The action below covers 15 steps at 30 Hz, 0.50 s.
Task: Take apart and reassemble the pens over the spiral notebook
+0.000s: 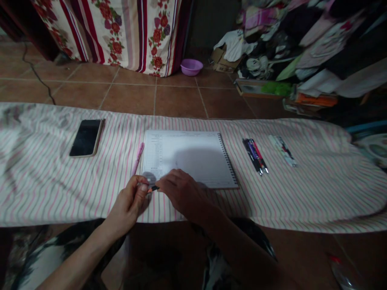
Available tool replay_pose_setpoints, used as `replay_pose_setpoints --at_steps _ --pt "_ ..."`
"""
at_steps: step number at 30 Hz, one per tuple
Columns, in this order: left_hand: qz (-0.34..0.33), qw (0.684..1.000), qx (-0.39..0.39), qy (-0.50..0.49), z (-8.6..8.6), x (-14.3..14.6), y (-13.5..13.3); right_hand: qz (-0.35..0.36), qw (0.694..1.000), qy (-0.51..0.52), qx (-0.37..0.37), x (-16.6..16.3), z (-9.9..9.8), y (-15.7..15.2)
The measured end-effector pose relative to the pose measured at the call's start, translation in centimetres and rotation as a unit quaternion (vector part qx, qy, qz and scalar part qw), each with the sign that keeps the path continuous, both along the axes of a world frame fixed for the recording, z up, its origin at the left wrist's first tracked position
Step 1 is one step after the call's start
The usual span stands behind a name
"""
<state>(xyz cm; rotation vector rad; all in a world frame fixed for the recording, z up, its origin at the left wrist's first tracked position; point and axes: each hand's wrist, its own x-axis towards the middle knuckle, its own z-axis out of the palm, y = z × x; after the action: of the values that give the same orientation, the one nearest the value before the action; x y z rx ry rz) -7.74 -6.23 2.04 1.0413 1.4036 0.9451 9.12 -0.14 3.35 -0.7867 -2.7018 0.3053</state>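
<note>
Pen [153, 188] is being pinched by left hand [130, 203] and right hand [181, 192] beside notebook [193, 157]; steady, straight pulling seems wise

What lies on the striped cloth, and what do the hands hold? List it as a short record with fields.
surface: striped cloth
left hand: fingers pinch one end of a small pen
right hand: pinches the other end, at the notebook's near edge
notebook: spiral-bound, open, printed table on its left side
pink pen: beside the notebook's left edge
phone: far left, screen dark
pens: a bunch, right of the notebook
floor: purple bowl
</note>
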Motion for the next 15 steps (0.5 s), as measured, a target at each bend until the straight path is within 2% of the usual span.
replay_pose_setpoints --at_steps 5,15 --pt "-0.012 0.993 0.075 0.095 -0.2 0.2 -0.3 0.001 1.0 0.014 0.0 0.1 0.0 -0.1" --pt "-0.122 0.97 0.125 0.17 -0.4 -0.8 -1.0 0.031 0.999 -0.016 -0.021 0.4 0.4 -1.0"
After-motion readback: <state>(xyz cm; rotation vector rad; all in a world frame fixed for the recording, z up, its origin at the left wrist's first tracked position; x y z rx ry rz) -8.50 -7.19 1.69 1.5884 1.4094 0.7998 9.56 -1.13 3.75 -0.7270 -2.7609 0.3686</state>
